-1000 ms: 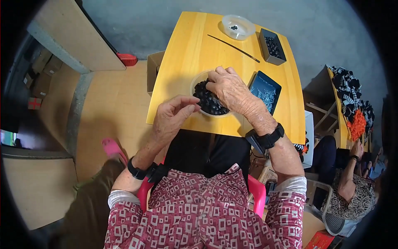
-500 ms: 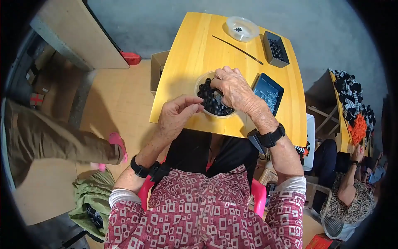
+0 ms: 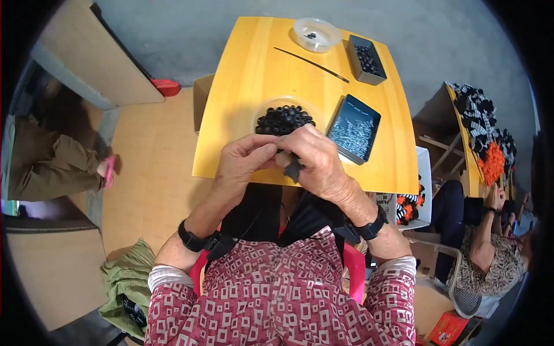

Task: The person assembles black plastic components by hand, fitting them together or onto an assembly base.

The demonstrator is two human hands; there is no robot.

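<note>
My left hand (image 3: 245,161) and my right hand (image 3: 316,160) meet over the near part of the yellow table, their fingertips touching. The left thumb and forefinger are pinched together; whatever they grip is hidden or too small to name. In the curled right fingers is a small ragged dark piece (image 3: 293,170), its lower end sticking out below the palm. Just beyond both hands stands a clear round bowl (image 3: 310,105) heaped with black beads (image 3: 283,119). To the right of my right hand lies a dark tray (image 3: 353,101) of small shiny silvery pieces (image 3: 353,131).
Along the table's far side are a clear tub (image 3: 330,41) with a few black bits, a thin dark stick (image 3: 311,64) and a dark box (image 3: 368,74) of black beads. A white box (image 3: 424,190) stands right of the table. Another person (image 3: 487,259) sits at right; someone's leg (image 3: 52,167) shows at left.
My right hand has come out of the bead bowl toward me and now meets my left hand, the dark piece showing in it. The person at left has stepped farther left.
</note>
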